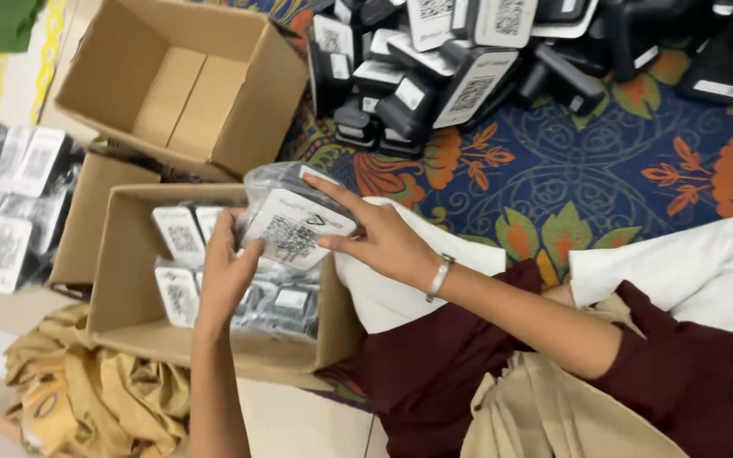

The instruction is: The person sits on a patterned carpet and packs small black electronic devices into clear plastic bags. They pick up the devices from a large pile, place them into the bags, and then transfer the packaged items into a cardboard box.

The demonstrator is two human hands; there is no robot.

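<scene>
Head view: bagged black device (292,222) is being gripped by left hand (229,273) and right hand (381,240) above near carton (125,315); lowering into free space is being called for next.

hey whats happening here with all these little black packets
A seated person holds one bagged black packet with both hands, left hand under it and right hand on top, just above a cardboard box already partly filled with similar packets. An empty box sits beside it, and a loose pile of packets lies on the patterned carpet.
</scene>
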